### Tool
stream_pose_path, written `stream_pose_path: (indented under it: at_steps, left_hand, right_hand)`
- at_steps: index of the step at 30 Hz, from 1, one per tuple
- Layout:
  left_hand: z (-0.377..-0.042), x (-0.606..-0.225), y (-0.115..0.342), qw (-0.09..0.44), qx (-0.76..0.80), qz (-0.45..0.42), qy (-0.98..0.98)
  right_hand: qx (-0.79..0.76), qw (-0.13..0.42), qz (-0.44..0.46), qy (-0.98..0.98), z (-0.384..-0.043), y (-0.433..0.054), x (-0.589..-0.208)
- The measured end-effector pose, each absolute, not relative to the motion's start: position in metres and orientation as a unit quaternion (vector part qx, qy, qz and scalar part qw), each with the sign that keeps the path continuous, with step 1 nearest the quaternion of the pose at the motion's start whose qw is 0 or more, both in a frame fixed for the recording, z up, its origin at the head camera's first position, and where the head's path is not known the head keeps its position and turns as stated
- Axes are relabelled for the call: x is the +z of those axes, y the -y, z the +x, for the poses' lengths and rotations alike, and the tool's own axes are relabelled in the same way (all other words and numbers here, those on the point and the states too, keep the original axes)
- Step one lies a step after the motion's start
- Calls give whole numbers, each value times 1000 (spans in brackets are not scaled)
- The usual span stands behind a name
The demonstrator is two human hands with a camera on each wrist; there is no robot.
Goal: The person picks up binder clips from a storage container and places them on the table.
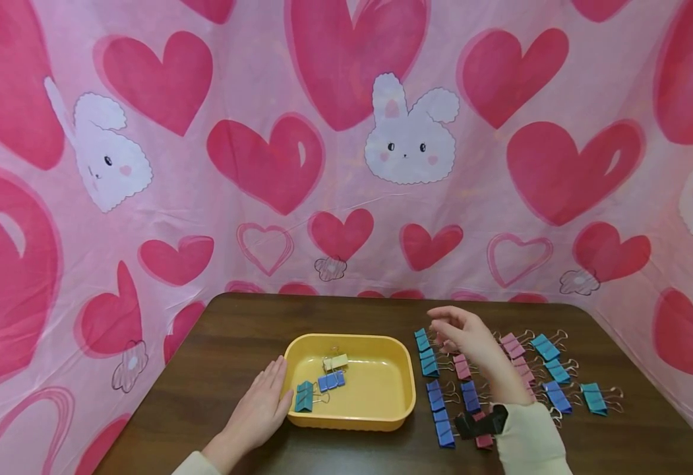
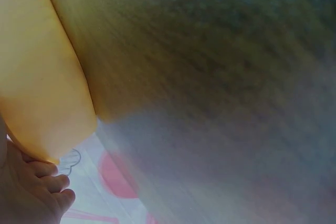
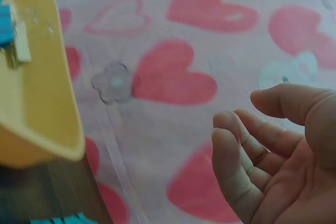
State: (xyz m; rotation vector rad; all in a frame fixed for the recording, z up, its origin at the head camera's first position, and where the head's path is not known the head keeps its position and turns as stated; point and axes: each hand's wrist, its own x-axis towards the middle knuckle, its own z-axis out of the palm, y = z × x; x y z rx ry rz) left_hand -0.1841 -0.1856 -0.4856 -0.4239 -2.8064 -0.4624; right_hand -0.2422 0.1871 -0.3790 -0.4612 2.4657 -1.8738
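My left hand (image 1: 257, 402) lies with straight fingers against the left wall of a yellow tray (image 1: 376, 423); its fingertips also show at the tray wall (image 2: 47, 72) in the left wrist view. Inside the tray are a teal binder clip (image 1: 304, 397), a blue binder clip (image 1: 331, 380) and a pale yellow binder clip (image 1: 338, 361). Over the rows of binder clips to the right, my right hand (image 1: 471, 340) is raised, fingers loosely bent. The right wrist view shows a gap between thumb and fingers, with nothing held there.
Right of the tray, a column of teal clips (image 1: 428, 363) and blue clips (image 1: 443, 429) stands on the brown table (image 1: 227, 343). Pink clips (image 1: 512, 345) and more teal clips (image 1: 593, 398) spread farther right. A heart-patterned cloth (image 1: 346, 185) hangs behind the table.
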Motion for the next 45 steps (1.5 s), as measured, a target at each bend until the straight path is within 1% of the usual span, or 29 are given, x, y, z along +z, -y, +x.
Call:
stream_pose_path:
  at_steps: [7, 16, 25, 32, 41, 45]
  left_hand:
    - [-184, -484, 185, 130, -162, -144, 968]
    - [-183, -486, 186, 163, -157, -161, 960]
    - [-184, -487, 187, 153, -162, -158, 962]
    - [-183, -486, 187, 144, -163, -154, 964]
    - [-184, -486, 187, 141, -165, -152, 964]
    - [-184, -486, 187, 142, -165, -154, 964]
  right_hand:
    - [-592, 23, -173, -787, -245, -149, -384]
    - [-575, 30, -205, -791, -251, -116, -386]
    - [-577, 45, -204, -790, -257, -86, -396]
    - [-576, 71, -195, -791, -258, -67, -406]
    - [-589, 108, -223, -769, -255, -41, -425]
    - [-594, 125, -222, -763, -253, -31, -436]
